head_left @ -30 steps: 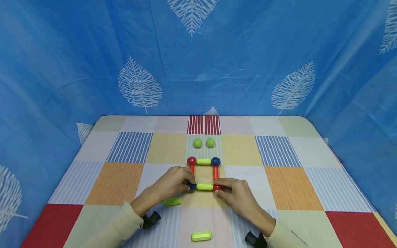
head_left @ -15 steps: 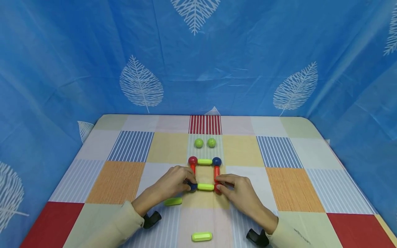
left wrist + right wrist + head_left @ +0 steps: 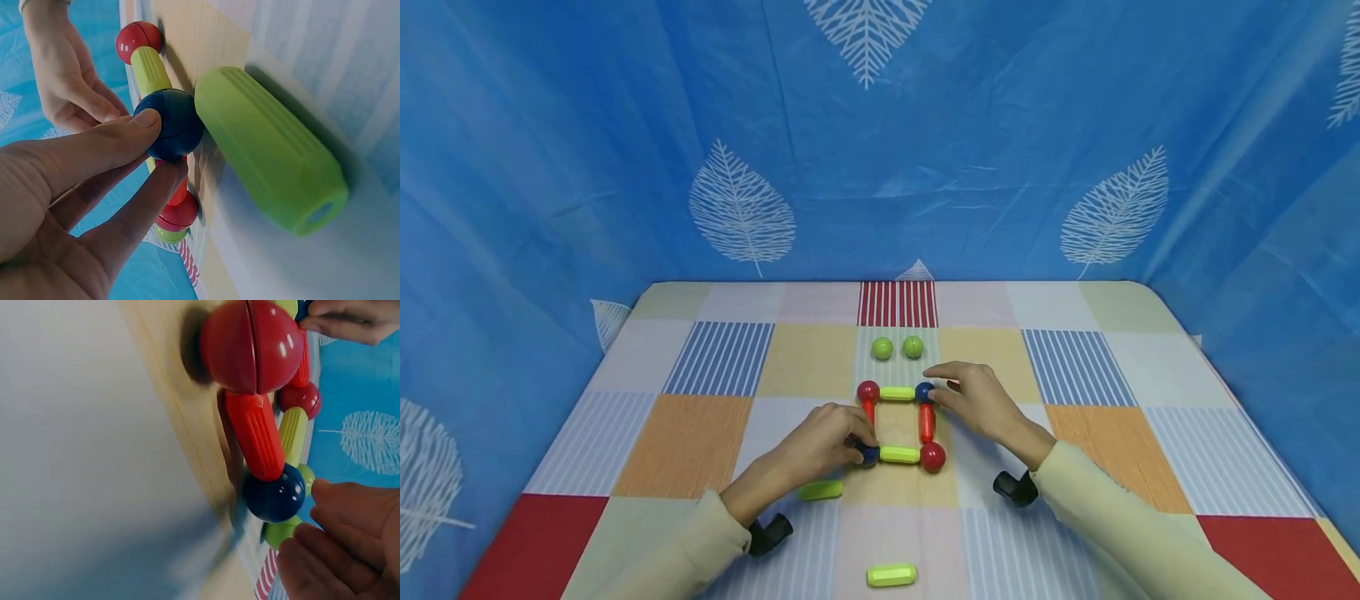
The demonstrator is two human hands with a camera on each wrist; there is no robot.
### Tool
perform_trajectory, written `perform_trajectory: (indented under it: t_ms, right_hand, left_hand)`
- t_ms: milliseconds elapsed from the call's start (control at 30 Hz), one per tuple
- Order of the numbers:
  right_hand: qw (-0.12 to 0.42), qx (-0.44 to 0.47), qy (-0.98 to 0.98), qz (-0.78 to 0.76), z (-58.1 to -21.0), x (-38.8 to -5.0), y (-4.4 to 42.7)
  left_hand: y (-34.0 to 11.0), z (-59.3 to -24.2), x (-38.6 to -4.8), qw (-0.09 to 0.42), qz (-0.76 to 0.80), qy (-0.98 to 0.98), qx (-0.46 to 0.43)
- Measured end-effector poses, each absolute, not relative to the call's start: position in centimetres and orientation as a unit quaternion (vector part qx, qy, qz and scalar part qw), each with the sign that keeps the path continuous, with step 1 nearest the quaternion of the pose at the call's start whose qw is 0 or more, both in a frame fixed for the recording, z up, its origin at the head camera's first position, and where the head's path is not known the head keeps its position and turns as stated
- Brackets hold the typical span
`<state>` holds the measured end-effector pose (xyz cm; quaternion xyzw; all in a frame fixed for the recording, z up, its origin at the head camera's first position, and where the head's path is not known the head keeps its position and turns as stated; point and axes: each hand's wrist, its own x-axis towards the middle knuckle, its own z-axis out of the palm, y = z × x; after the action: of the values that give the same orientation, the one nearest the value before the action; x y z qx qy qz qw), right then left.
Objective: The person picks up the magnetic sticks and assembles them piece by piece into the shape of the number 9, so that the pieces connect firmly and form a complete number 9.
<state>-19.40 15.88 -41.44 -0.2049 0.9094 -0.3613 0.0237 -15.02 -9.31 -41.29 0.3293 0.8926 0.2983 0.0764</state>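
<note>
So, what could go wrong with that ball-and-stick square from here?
The right hand is close to the far blue ball; a knock might skew the frame. The loose green balls beyond could roll if bumped. The left hand pinches the near blue ball and might brush the loose green stick beside it.

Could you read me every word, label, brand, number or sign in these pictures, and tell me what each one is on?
There are none that can be read in any view.
Balls: only seams on the sides in view.
Rods: only moulded grooves, no lettering in view.
Blue cloth backdrop: leaf prints, no writing.
Patchwork tablecloth: stripes and colour blocks only.
Right sleeve: a faint dark mark, too small to tell whether it is writing.
</note>
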Motion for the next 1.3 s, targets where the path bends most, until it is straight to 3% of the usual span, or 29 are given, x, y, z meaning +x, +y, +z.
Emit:
perform_trajectory:
  t_ms: [267,1300]
  right_hand:
    - [0.064,-0.198,0.918,-0.338,-41.8,-20.6,15.2]
    - [0.074,-0.187,0.923,-0.328,-42.0,-20.9,14.7]
  left_hand:
    - [-9.2,-41.1,-15.1,0.074,0.301,0.89,0.335]
    - [-9.4,-41.4,-14.8,0.071,0.297,0.891,0.335]
